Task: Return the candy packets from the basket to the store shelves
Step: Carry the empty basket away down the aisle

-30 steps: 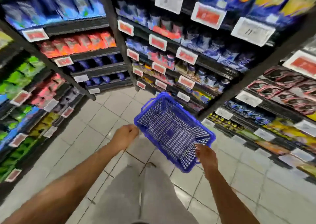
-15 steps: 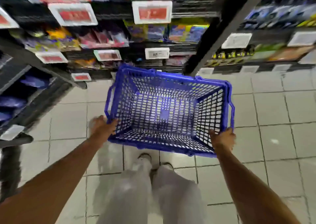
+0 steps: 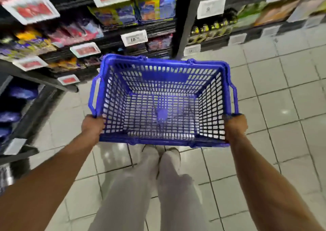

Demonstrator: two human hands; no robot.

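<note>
Basket (image 3: 164, 105) blue, slotted mesh, level; left hand (image 3: 92, 129), right hand (image 3: 235, 127) fingers gripping rim.

- The person is wearing loose, light grey trousers (image 3: 141, 195).
- The person is wearing pale shoes (image 3: 173, 155).
- Both arms (image 3: 275, 186) are showing bare, with no sleeves.

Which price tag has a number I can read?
The white price tag on the shelf edge just above the blue basket. It shows 16; the red tags and other white ones are too blurred.
</note>
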